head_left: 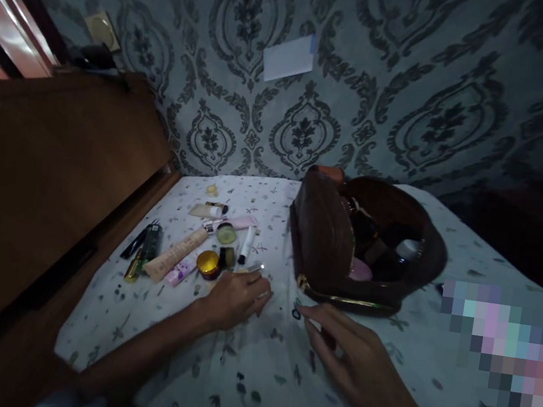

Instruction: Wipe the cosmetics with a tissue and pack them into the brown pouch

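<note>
Fingers curled, my left hand rests on the patterned white sheet beside a group of cosmetics. A small shiny silvery piece shows at its fingers; what they hold is unclear. Just in front of an open dark brown bag, my right hand is closed, with a small dark thing partly visible between its fingers. Left of my left hand lie a yellow jar, a beige tube, a pink-and-white tube and a green-lidded jar. The bag holds a pink item and a white-topped item.
A dark green bottle and black slim items lie at the left edge of the sheet. A wooden board stands on the left. Behind is a patterned wall. A blurred-out patch covers the right side.
</note>
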The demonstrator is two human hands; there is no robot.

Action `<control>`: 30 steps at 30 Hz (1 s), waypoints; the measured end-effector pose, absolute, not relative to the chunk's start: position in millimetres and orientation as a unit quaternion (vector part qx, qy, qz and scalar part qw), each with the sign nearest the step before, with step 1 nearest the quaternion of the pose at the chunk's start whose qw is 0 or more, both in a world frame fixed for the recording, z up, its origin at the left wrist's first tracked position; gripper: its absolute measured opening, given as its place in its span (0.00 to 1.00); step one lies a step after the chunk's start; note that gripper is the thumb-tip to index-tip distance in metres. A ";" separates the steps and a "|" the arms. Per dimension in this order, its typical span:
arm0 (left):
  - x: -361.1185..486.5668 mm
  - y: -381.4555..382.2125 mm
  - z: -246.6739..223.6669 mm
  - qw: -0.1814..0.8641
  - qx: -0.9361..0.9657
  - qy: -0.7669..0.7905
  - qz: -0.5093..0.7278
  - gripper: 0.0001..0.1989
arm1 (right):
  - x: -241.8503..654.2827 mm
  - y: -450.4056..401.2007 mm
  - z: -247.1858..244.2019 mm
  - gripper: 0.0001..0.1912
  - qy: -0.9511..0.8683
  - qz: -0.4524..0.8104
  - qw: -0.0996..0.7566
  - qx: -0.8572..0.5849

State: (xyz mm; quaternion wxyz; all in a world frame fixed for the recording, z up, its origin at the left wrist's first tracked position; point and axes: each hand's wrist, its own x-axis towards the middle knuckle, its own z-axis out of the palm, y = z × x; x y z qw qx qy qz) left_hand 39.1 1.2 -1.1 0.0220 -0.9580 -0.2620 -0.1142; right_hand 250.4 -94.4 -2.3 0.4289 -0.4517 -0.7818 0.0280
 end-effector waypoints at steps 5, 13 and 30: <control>23.2 -3.1 -3.0 0.028 -0.952 -0.272 -0.140 0.14 | 220.6 -77.7 -8.8 0.15 -0.777 0.129 0.399 -0.469; 6.6 -1.6 -26.1 0.051 -0.940 -0.256 -0.222 0.14 | 192.4 -21.1 -26.9 0.14 -0.725 0.170 0.378 -0.550; 4.7 3.0 -37.8 0.002 -0.956 -0.229 -0.183 0.15 | 158.2 79.7 -36.3 0.18 -0.712 0.120 0.179 -0.668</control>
